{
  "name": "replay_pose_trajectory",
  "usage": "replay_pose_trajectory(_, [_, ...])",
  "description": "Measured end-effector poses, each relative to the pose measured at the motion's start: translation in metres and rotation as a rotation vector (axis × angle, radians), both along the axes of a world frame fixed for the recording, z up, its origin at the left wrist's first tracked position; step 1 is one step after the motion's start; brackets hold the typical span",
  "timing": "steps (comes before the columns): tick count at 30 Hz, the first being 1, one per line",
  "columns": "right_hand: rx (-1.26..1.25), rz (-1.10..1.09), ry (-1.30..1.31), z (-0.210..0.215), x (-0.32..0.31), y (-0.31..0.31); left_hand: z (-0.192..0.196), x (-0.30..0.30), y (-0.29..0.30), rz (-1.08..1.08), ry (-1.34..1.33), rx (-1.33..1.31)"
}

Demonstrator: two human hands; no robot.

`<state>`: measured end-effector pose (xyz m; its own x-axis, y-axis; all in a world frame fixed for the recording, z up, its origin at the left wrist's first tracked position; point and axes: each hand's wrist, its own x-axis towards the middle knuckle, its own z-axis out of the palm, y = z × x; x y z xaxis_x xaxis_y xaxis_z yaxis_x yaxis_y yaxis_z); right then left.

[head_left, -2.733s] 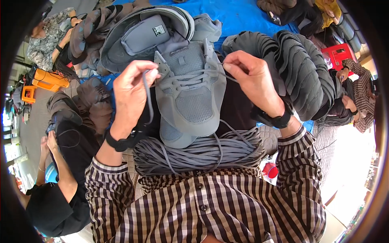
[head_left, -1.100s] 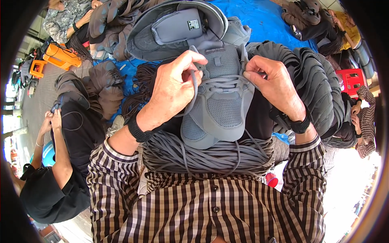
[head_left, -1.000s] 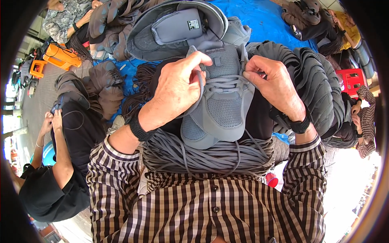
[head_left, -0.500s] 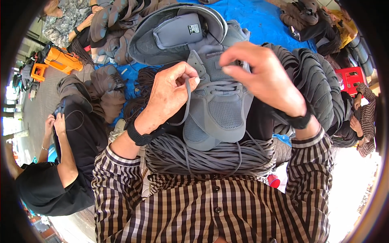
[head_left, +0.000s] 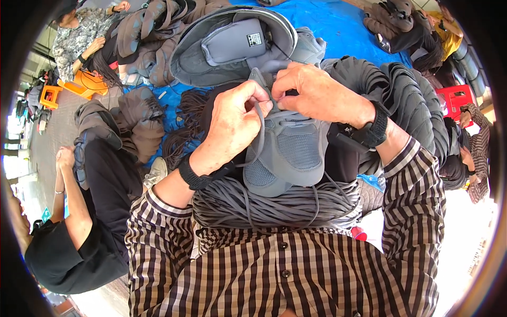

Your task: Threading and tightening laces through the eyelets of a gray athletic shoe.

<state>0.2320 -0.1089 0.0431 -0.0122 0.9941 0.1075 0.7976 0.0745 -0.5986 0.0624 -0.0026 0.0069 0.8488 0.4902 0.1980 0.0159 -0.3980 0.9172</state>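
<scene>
A grey mesh shoe upper (head_left: 298,150) lies in front of me with its toe end toward my body, partly laced across its front. My left hand (head_left: 232,121) pinches a flat grey shoelace (head_left: 261,140), whose slack hangs down over the upper's left side. Close beside those fingertips, my right hand (head_left: 325,98) is closed at the eyelet strip (head_left: 259,79). What its fingertips grip is hidden. A thick bundle of grey shoelaces (head_left: 274,206) rests across my lap, just below the toe.
Beyond the upper lies a larger grey shoe piece (head_left: 208,68) with a padded insert. Stacked grey uppers (head_left: 412,111) stand at the right, on a blue sheet (head_left: 343,26). A person in black (head_left: 68,248) sits at the left. Red crate (head_left: 455,103), far right.
My right hand has come down and left to the eyelet strip, its fingers closing. My left hand has shifted slightly right, still pinching the shoelace.
</scene>
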Motion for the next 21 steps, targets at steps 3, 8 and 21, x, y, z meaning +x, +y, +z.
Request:
replay_pose_trajectory(3, [0.094, -0.001, -0.162, -0.001, -0.001, -0.004, 0.004, 0.004, -0.001, -0.025, -0.019, 0.030])
replay_pose_trajectory(8, [0.285, -0.008, -0.665, 0.031, -0.007, -0.019, 0.016, -0.006, 0.009, -0.041, -0.261, 0.072])
replay_pose_trajectory(21, [-0.218, -0.718, -0.818, -0.013, 0.185, -0.114, 0.036, -0.008, 0.015, -0.422, -0.009, 0.252])
